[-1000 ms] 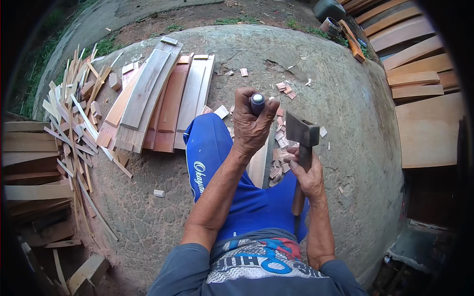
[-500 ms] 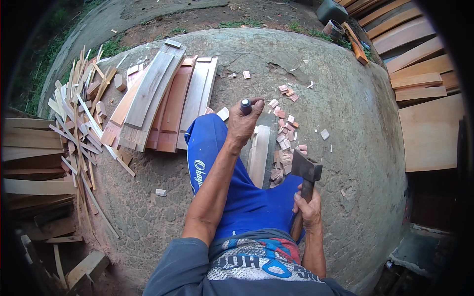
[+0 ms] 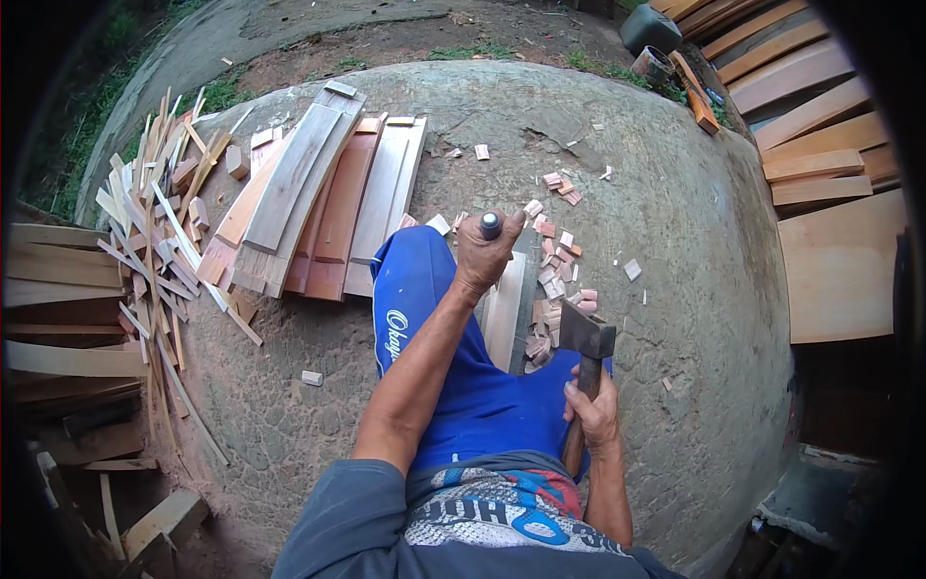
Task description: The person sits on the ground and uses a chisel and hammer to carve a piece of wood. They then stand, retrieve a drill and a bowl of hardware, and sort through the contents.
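Observation:
My left hand (image 3: 482, 259) is closed around the upright handle of a chisel (image 3: 491, 226); its dark, round butt end faces up, and the blade is hidden below the fist. Under that hand, between my legs, lies a pale wooden board (image 3: 503, 318). In my right hand (image 3: 596, 410) is a hatchet (image 3: 586, 333), gripped on the handle just below its dark metal head. The head stands over my right thigh, apart from the chisel. Small cut wood pieces (image 3: 552, 280) lie scattered along the board's right side.
Shaped wooden panels (image 3: 309, 183) lie stacked at the left, beside a heap of thin offcut strips (image 3: 154, 222). More boards (image 3: 837, 261) are piled at the right edge, others (image 3: 63, 270) at the left edge. A dark plastic container (image 3: 648, 29) stands at the far right.
My left hand has shifted a little right and nearer me with the chisel, and my left knee has moved slightly right. The hatchet head has shifted slightly left and nearer me.

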### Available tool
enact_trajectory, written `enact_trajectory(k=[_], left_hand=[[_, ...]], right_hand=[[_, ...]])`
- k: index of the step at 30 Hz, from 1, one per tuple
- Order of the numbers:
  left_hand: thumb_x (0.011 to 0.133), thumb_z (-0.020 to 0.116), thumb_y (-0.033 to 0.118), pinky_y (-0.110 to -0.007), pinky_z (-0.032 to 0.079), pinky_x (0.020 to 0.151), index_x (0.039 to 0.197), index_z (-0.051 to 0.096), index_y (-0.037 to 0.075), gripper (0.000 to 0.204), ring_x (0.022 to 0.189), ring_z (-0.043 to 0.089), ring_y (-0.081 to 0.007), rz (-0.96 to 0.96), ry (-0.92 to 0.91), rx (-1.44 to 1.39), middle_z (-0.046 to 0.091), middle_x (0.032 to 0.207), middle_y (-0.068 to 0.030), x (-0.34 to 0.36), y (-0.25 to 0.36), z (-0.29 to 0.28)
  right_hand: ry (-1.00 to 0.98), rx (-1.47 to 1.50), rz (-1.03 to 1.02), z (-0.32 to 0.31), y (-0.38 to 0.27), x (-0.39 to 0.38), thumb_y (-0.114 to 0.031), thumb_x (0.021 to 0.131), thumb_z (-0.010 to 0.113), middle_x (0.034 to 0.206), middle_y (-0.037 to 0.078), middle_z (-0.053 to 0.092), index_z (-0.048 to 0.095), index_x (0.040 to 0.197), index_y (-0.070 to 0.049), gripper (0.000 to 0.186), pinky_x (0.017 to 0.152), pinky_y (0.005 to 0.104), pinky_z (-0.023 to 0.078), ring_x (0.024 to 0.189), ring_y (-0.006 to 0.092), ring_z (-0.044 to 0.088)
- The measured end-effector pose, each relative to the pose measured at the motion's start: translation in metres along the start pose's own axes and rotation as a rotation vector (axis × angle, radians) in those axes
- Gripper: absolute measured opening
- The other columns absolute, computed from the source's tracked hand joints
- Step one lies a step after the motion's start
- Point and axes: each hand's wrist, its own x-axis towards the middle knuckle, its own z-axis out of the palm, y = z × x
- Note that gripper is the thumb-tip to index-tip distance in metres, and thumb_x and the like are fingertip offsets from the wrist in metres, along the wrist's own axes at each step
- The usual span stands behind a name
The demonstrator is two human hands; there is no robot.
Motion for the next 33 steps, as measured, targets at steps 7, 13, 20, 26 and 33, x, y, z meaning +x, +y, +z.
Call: enact_trajectory(k=[7, 13, 20, 26, 33], left_hand=[[0.101, 0.073, 0.029, -0.026, 0.043, 0.048, 0.067, 0.058, 0.012, 0.041, 0.05, 0.047, -0.0057, -0.011, -0.079, 0.019, 0.053, 0.057, 0.0036, 0.004, 0.001, 0.002], [0.101, 0.072, 0.025, -0.026, 0.042, 0.047, 0.064, 0.057, 0.013, 0.042, 0.049, 0.049, -0.0058, 0.0, -0.034, 0.018, 0.053, 0.056, 0.0035, 0.001, 0.003, 0.004], [0.101, 0.071, 0.023, -0.026, 0.041, 0.046, 0.064, 0.057, 0.012, 0.042, 0.047, 0.049, -0.0059, -0.028, -0.012, -0.024, 0.053, 0.054, 0.0035, 0.003, 0.005, 0.005], [0.101, 0.071, 0.022, -0.026, 0.041, 0.046, 0.065, 0.057, 0.012, 0.04, 0.048, 0.05, -0.006, -0.019, -0.016, -0.026, 0.053, 0.055, 0.0032, 0.001, 0.003, 0.006], [0.098, 0.073, 0.019, -0.025, 0.038, 0.045, 0.063, 0.052, 0.012, 0.041, 0.049, 0.047, -0.0036, 0.054, 0.082, -0.06, 0.05, 0.057, 0.0055, -0.005, -0.003, 0.013]], right_hand=[[-0.002, 0.0, 0.0, 0.0, 0.0, 0.0, -0.016, 0.09, 0.074, 0.076, 0.003, 0.059, 0.055, 0.116, 0.002, 0.037, 0.051, 0.0254, 0.046, 0.056, 0.0101, 0.056], [-0.002, -0.007, 0.013, 0.0, 0.0, 0.0, -0.017, 0.09, 0.075, 0.077, 0.003, 0.059, 0.055, 0.117, 0.002, 0.038, 0.051, 0.0254, 0.046, 0.057, 0.01, 0.056], [0.008, -0.006, 0.034, 0.0, 0.001, 0.002, -0.017, 0.09, 0.075, 0.078, 0.003, 0.059, 0.055, 0.119, 0.003, 0.041, 0.051, 0.0254, 0.046, 0.057, 0.0103, 0.057], [0.014, 0.009, 0.028, 0.002, -0.001, 0.001, -0.014, 0.088, 0.076, 0.078, 0.003, 0.059, 0.055, 0.12, 0.004, 0.042, 0.053, 0.0263, 0.048, 0.058, 0.0107, 0.058], [-0.159, -0.288, -0.071, 0.009, -0.064, 0.022, -0.011, 0.085, 0.076, 0.085, 0.007, 0.062, 0.053, 0.124, 0.002, 0.047, 0.061, 0.0323, 0.054, 0.069, 0.0177, 0.065]])
